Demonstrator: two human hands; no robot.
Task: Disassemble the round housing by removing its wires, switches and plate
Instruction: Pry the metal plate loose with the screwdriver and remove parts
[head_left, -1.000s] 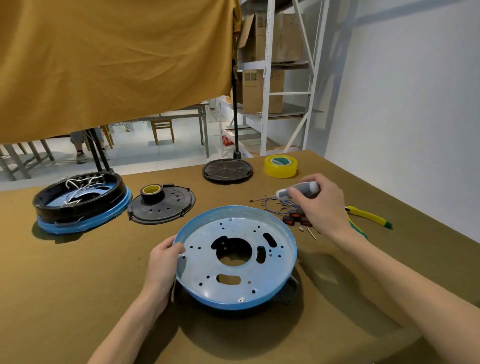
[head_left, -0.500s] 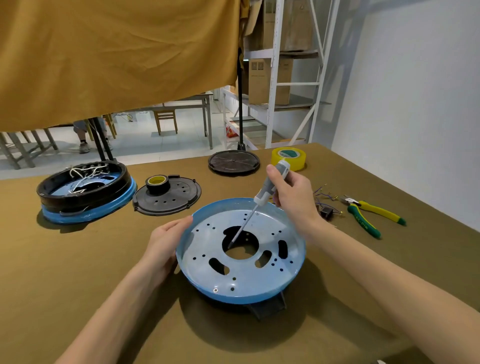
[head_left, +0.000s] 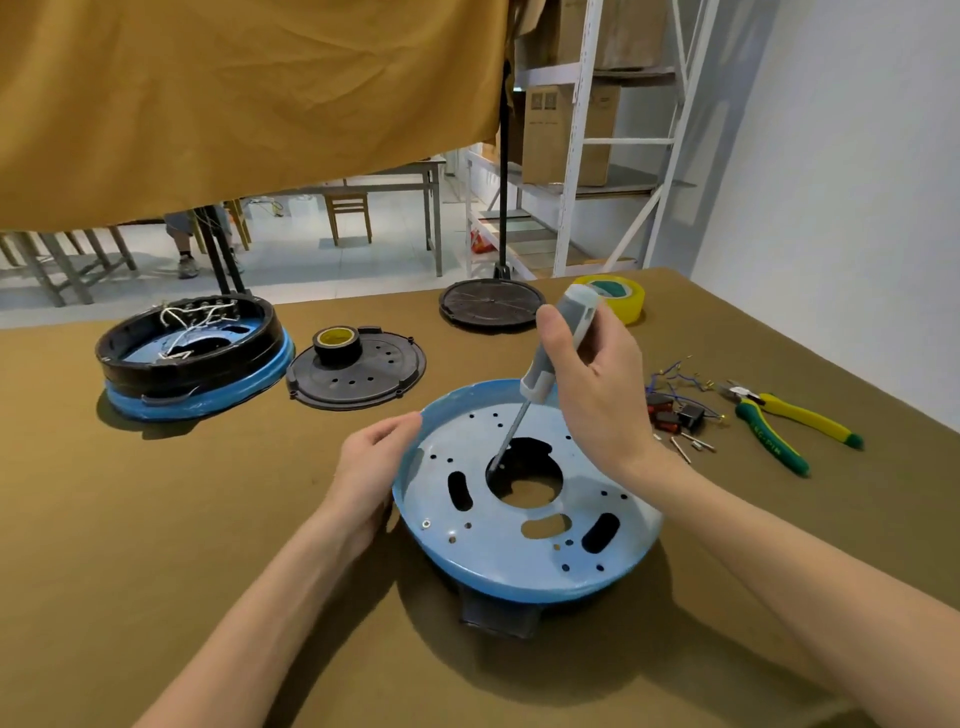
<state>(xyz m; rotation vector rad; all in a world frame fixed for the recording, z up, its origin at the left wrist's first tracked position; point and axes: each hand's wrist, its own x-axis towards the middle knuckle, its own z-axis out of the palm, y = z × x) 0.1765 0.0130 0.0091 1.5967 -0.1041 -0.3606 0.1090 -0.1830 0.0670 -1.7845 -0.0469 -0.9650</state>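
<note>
Nearest the camera, one blue round housing (head_left: 524, 540) sat tilted on the olive table (head_left: 156, 519), its left rim gripped by the left hand (head_left: 371, 467). Above it, the right hand (head_left: 597, 395) held one grey screwdriver (head_left: 553, 353), its tip reaching the plate's central hole. Just right lay loose switches and wires (head_left: 675, 410) and one pair of yellow-green pliers (head_left: 779, 421). Farther back stood a second, wired housing (head_left: 192, 358), two black discs (head_left: 358, 371) (head_left: 491, 304) and two tape rolls (head_left: 337, 343) (head_left: 615, 296).
</note>
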